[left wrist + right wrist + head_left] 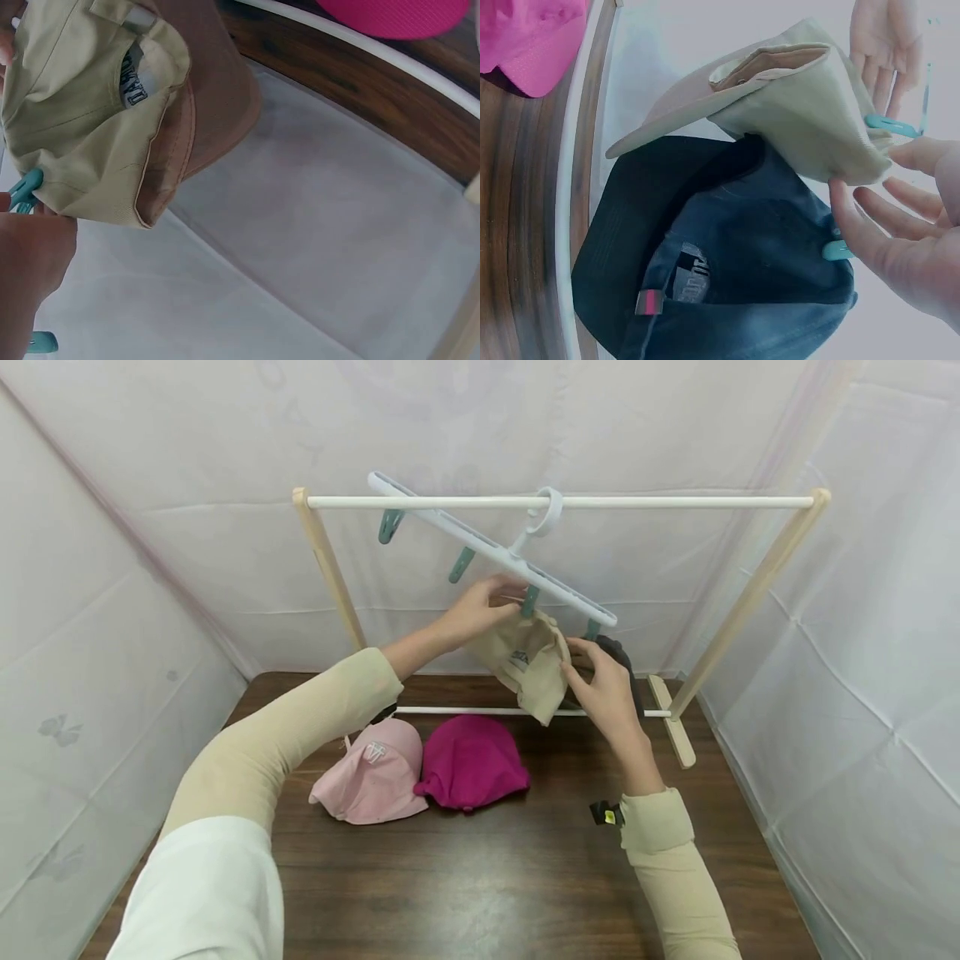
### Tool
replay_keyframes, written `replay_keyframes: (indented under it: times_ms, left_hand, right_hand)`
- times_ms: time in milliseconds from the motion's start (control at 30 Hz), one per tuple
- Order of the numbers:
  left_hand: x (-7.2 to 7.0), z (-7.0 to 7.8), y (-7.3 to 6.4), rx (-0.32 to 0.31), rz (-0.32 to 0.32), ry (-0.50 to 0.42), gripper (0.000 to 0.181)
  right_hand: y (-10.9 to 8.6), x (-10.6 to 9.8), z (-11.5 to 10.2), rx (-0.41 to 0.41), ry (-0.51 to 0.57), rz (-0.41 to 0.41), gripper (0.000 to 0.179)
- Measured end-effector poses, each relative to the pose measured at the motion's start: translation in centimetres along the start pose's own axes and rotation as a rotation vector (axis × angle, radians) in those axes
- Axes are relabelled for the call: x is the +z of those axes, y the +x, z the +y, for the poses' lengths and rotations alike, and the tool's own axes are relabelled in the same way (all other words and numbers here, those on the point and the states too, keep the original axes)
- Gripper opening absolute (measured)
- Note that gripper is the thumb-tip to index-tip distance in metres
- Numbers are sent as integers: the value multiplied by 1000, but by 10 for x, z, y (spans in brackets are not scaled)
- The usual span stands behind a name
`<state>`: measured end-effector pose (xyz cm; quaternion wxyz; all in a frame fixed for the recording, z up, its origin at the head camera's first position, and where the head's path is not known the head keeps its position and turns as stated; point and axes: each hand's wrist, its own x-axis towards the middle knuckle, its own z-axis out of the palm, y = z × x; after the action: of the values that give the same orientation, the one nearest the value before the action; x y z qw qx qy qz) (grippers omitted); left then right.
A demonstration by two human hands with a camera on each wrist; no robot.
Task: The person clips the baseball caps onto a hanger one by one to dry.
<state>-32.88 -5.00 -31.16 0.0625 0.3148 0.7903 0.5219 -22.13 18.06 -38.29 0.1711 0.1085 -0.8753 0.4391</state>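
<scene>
A beige cap (536, 664) hangs below the pale hanger (491, 550), its edge at a teal clip (891, 126). My right hand (606, 693) pinches the cap's edge between thumb and fingers, as the right wrist view also shows. My left hand (480, 612) is beside the same clip, thumb and fingers spread, with fingertips partly behind the cap. In the right wrist view the fingers of the left hand (889, 52) look extended. Beside the beige cap, a dark blue cap (772, 232) hangs at the end clip (838, 250); my right hand mostly hides it in the head view.
The hanger hooks over the white rail (675, 502) of a wooden-legged rack (750, 602), tilted down at the right. Two more clips (461, 565) hang from its left half. A pink cap (378, 777) and a magenta cap (476, 764) lie on the dark wooden table (480, 885).
</scene>
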Motion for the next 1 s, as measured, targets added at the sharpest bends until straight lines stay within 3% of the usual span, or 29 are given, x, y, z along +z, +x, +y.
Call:
replay_keyframes:
  times_ms: [133, 233, 333, 500, 700, 1000]
  left_hand:
    - [-1, -2, -10, 27, -20, 155, 51]
    - [0, -1, -21, 46, 1, 311, 58]
    - [0, 0, -33, 82, 41, 400, 61]
    - [1, -1, -59, 143, 62, 435, 59]
    - [4, -9, -90, 208, 23, 506, 59]
    - [17, -23, -129, 183, -39, 570, 57]
  right_hand:
    - [-4, 0, -3, -13, 7, 7, 39]
    - [-8, 0, -5, -22, 7, 14, 38]
    - [-12, 2, -6, -25, 26, 17, 38]
    - [-22, 3, -2, -24, 36, 29, 37]
    - [-40, 6, 11, -7, 11, -13, 36]
    - [-63, 19, 30, 5, -17, -93, 30]
